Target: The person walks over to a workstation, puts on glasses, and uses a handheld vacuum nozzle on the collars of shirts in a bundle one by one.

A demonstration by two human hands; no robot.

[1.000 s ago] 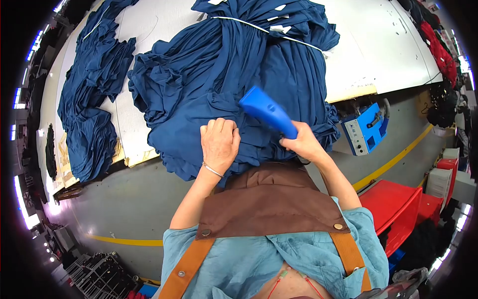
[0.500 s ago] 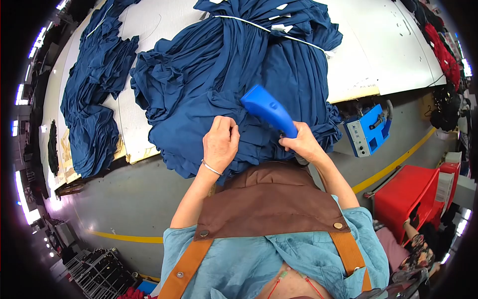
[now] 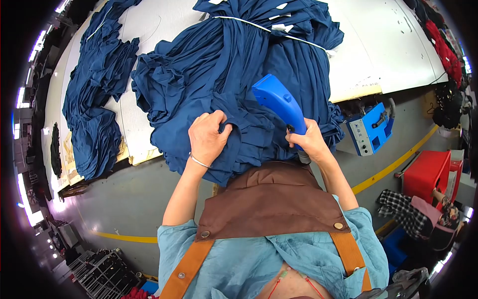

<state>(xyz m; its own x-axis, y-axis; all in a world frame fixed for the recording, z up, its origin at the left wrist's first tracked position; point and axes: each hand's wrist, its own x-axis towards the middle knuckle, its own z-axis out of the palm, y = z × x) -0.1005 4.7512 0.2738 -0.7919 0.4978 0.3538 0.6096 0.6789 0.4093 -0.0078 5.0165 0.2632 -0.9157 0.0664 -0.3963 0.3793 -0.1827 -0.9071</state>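
Observation:
A large bundle of dark blue garments (image 3: 199, 70), bound by a white tie (image 3: 244, 22), lies over the table's near edge. My left hand (image 3: 208, 138) rests on its front part, thumb and fingers pinching a fold of the cloth. In my right hand (image 3: 309, 142) is the handle of a blue handheld tool (image 3: 279, 102); its wide head points up and left, over the garments. White labels (image 3: 282, 28) show near the tie.
Another blue garment pile (image 3: 94, 89) lies left on the white table (image 3: 368, 45). Below the table's right edge hangs a blue machine (image 3: 369, 130). At the lower right, a person (image 3: 420, 214) is beside a red cart (image 3: 425, 174).
My left hand has shifted left, drawing a cloth fold with it. My right hand and the tool have moved slightly right. The red cart and the person have moved right.

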